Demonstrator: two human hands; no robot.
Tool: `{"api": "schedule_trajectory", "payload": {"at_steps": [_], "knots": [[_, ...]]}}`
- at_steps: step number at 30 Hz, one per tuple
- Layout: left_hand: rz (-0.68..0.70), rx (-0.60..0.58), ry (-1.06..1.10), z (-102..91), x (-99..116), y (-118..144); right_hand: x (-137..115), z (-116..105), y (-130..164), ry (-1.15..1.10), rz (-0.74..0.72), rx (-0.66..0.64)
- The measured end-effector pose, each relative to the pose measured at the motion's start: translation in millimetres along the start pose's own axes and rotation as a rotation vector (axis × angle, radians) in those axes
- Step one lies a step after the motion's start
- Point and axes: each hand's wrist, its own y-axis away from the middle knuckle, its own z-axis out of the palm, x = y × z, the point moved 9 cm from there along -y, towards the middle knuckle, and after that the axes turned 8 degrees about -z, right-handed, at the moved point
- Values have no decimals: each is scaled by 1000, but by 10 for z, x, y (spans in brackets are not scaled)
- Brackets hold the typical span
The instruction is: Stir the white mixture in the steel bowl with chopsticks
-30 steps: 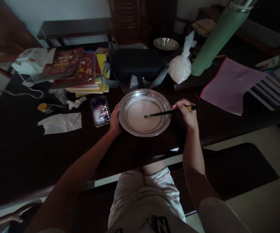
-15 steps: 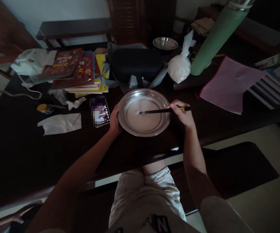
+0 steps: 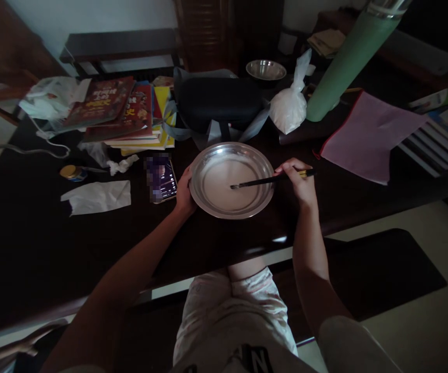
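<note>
Head view: at the centre of the frame, a shallow round steel dish (image 3: pixel 265 199) sits on the dark wooden table (image 3: pixel 33 248), holding pale liquid. The left hand (image 3: pixel 184 192) clasps its left rim. The right hand (image 3: pixel 299 181) pinches dark chopsticks (image 3: pixel 265 180), tips in the liquid. The mixture looks smooth, so stirring seems well advanced.

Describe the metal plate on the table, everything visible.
The metal plate is round, shallow and shiny, steel by the look, with a wide sloping rim. It sits flat on the dark table, near the front edge, just right of a phone. A pale, whitish liquid covers its flat bottom. The left hand grips its left rim. The right hand holds dark chopsticks whose tips rest in the liquid near the middle. A black case lies behind it.
</note>
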Motion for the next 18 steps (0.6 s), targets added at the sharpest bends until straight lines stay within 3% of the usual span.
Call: {"api": "schedule_trajectory", "payload": {"at_steps": [4, 9, 14, 18], "knots": [[-2, 0, 1, 4, 2, -6, -39, 93, -2, 8, -28, -93], [-13, 0, 7, -4, -5, -13, -15, -18, 1, -5, -1, 26], [-23, 17, 29, -12, -7, -11, -34, 109, 2, 0, -30, -108], [-26, 6, 38, 11, -1, -1, -12, 2, 0, -9, -17, 7]]}}
